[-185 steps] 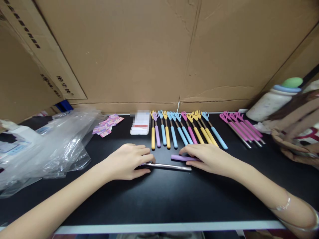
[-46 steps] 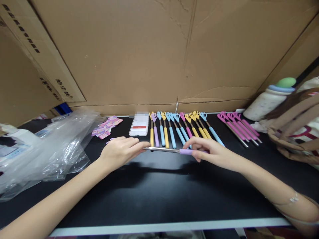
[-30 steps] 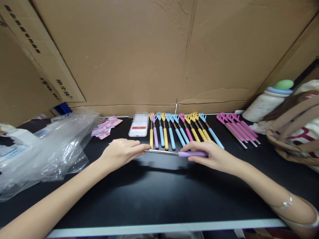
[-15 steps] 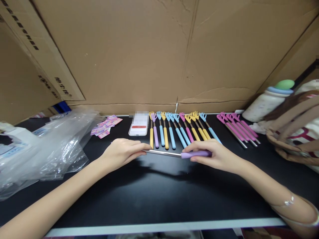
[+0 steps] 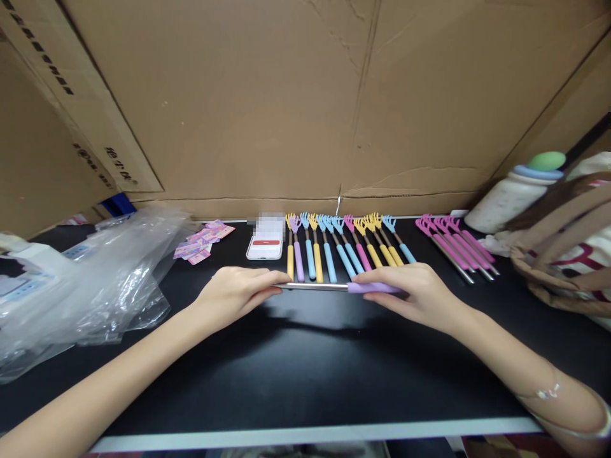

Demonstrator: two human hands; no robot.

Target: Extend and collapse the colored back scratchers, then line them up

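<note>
A back scratcher (image 5: 317, 287) with a metal rod and a purple grip is held level above the black table. My left hand (image 5: 243, 289) pinches the rod's left end between thumb and fingers, and any claw there is hidden. At the other end, my right hand (image 5: 410, 289) closes its thumb and fingers on the purple grip. Behind the hands lies a row of back scratchers (image 5: 327, 254) in yellow, blue, pink and purple, claws pointing away from me. Several pink back scratchers (image 5: 456, 248) lie in a group to the right, their metal rods towards me.
Clear plastic bags (image 5: 114, 286) are heaped on the left, beside small printed cards (image 5: 203, 242). A phone (image 5: 265, 245) lies left of the row. On the right stand a tilted bottle (image 5: 506, 197) and a fabric bag (image 5: 548, 273). A cardboard wall (image 5: 267, 108) closes off the back.
The right end of the held back scratcher has risen slightly, so it now lies nearly level. My right hand has shifted a little; my left hand is nearly still.
</note>
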